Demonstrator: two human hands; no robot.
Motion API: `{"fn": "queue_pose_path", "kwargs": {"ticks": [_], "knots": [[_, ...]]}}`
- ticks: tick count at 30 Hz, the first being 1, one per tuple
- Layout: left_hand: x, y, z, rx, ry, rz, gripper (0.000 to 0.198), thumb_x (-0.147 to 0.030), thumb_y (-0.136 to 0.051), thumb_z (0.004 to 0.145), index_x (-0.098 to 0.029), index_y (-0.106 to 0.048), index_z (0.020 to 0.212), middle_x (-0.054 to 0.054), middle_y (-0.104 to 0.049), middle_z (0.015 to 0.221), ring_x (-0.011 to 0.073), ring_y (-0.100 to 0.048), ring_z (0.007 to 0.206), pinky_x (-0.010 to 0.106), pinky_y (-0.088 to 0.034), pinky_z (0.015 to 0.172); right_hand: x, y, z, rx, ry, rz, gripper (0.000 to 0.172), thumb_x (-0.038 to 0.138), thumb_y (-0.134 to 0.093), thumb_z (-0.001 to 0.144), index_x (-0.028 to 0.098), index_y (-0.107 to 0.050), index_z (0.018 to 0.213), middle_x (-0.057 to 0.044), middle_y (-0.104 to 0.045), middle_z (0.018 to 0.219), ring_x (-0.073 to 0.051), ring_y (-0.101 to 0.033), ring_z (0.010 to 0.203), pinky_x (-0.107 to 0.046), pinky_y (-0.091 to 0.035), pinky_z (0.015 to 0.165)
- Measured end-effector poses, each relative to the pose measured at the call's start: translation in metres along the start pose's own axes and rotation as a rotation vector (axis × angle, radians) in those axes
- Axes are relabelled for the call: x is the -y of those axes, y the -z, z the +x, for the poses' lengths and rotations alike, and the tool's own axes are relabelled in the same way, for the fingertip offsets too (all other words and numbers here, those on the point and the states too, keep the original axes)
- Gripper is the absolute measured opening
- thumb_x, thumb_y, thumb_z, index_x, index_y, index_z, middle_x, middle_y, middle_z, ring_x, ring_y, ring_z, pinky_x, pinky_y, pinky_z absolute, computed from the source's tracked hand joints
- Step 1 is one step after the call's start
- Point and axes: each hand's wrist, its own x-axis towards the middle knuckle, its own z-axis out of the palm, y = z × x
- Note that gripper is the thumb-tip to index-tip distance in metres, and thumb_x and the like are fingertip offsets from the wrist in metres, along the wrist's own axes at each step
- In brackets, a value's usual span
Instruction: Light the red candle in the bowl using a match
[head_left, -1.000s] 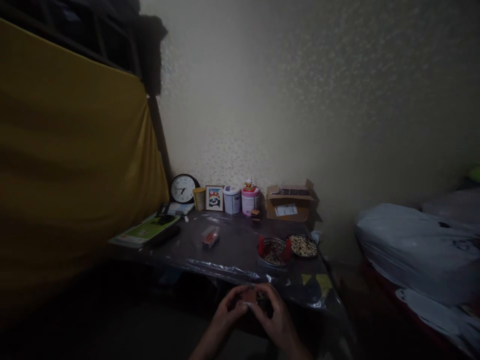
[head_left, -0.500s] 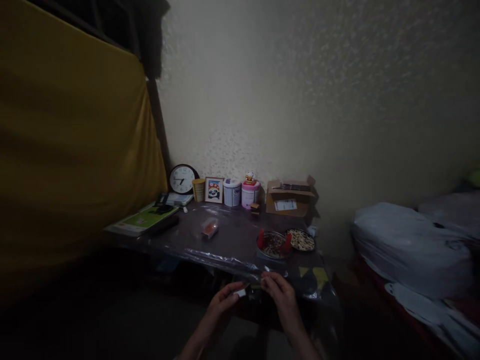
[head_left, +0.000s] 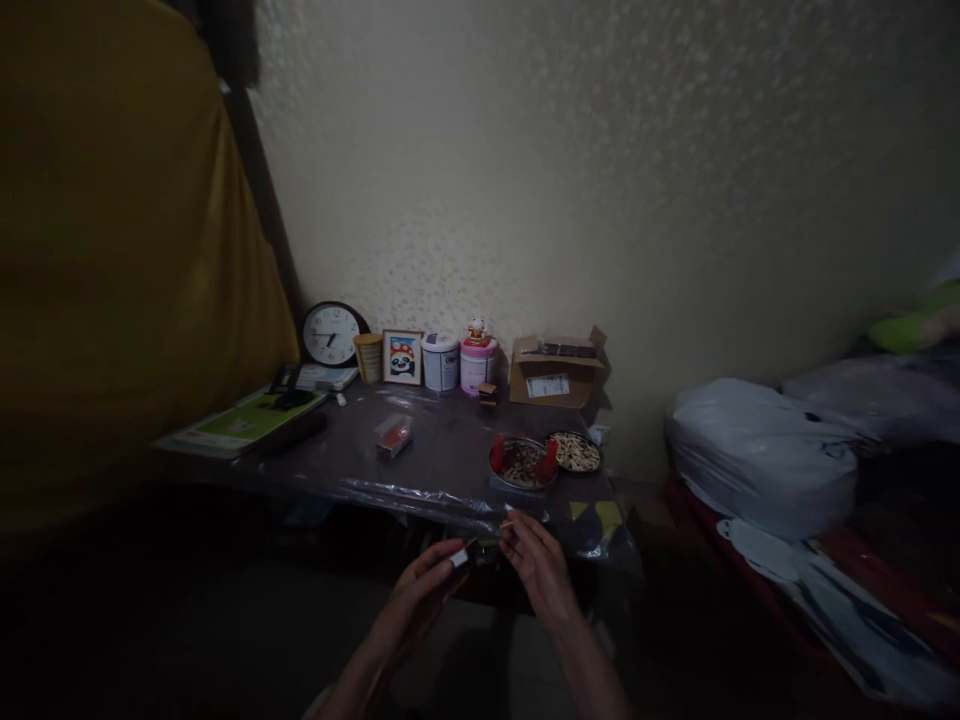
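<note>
In front of the table edge, my left hand (head_left: 429, 578) is closed on a small matchbox (head_left: 460, 557) with a white face. To its right, my right hand (head_left: 535, 558) pinches a thin, pale matchstick (head_left: 506, 525) between thumb and fingertips. A gap separates the stick from the box. Beyond my hands, a round tin (head_left: 517, 484) of dark-and-pale bits has red pieces standing at two sides. Touching it on the right is a round dish (head_left: 576, 452) heaped with pale sticks.
A clear-wrapped reddish pack (head_left: 394, 437) lies mid-table. Along the wall stand a clock (head_left: 331, 334), yellow cup (head_left: 368, 358), panda picture (head_left: 403, 357), white canister (head_left: 440, 362), pink canister (head_left: 478, 368) and open cardboard box (head_left: 556, 371). White bags (head_left: 757, 455) lie at right.
The view has swung right, so the table things sit further left and slightly higher. My hands have drawn a little further apart, still holding the matchbox and the matchstick.
</note>
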Motion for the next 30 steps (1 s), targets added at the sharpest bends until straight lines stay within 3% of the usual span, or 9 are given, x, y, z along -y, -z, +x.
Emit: {"fn": "queue_pose_path", "kwargs": {"ticks": [5,11,16,22,30], "knots": [[0.002,-0.003,0.000,-0.017,-0.024,-0.004,0.028,-0.027,-0.073,0.062,-0.016,-0.066,0.086,0.008,-0.070,0.088,0.0219,-0.062,0.087,0.037,-0.040,0.089,-0.006,-0.004,0.000,-0.029,0.093,-0.240,0.027,0.040,-0.068,0.069,0.016,-0.067,0.081,-0.003,-0.066,0.074,-0.017,-0.063,0.071,-0.032,-0.052,0.071],[-0.001,-0.011,-0.002,-0.033,-0.048,-0.019,0.025,-0.025,-0.072,0.063,-0.016,-0.067,0.086,0.007,-0.071,0.086,0.0190,-0.063,0.082,0.032,-0.042,0.082,-0.014,-0.009,-0.003,0.072,0.431,-0.715,0.022,0.038,-0.056,0.079,0.019,-0.065,0.077,-0.002,-0.067,0.073,-0.017,-0.063,0.072,-0.027,-0.050,0.070],[0.001,-0.009,-0.001,-0.046,-0.069,0.019,0.026,-0.027,-0.073,0.062,-0.017,-0.068,0.085,0.005,-0.071,0.082,0.0161,-0.062,0.077,0.027,-0.042,0.074,-0.018,-0.008,-0.006,0.142,0.651,-0.917,0.016,0.029,-0.050,0.084,0.021,-0.063,0.083,-0.004,-0.067,0.083,-0.017,-0.062,0.079,-0.026,-0.049,0.074],[0.002,-0.006,-0.001,-0.056,-0.082,0.043,0.028,-0.027,-0.072,0.063,-0.017,-0.067,0.089,0.007,-0.071,0.085,0.0191,-0.062,0.080,0.030,-0.042,0.077,-0.021,-0.003,-0.004,0.161,0.743,-1.043,0.014,0.024,-0.047,0.085,0.023,-0.062,0.086,-0.003,-0.068,0.082,-0.017,-0.064,0.078,-0.026,-0.050,0.073],[0.003,-0.006,0.001,-0.041,-0.110,0.037,0.026,-0.023,-0.071,0.064,-0.016,-0.067,0.089,0.007,-0.071,0.085,0.0173,-0.062,0.078,0.028,-0.042,0.075,-0.022,-0.002,-0.003,0.181,0.745,-1.076,0.015,0.024,-0.046,0.085,0.024,-0.061,0.087,-0.002,-0.069,0.084,-0.017,-0.065,0.080,-0.026,-0.051,0.073]]}}
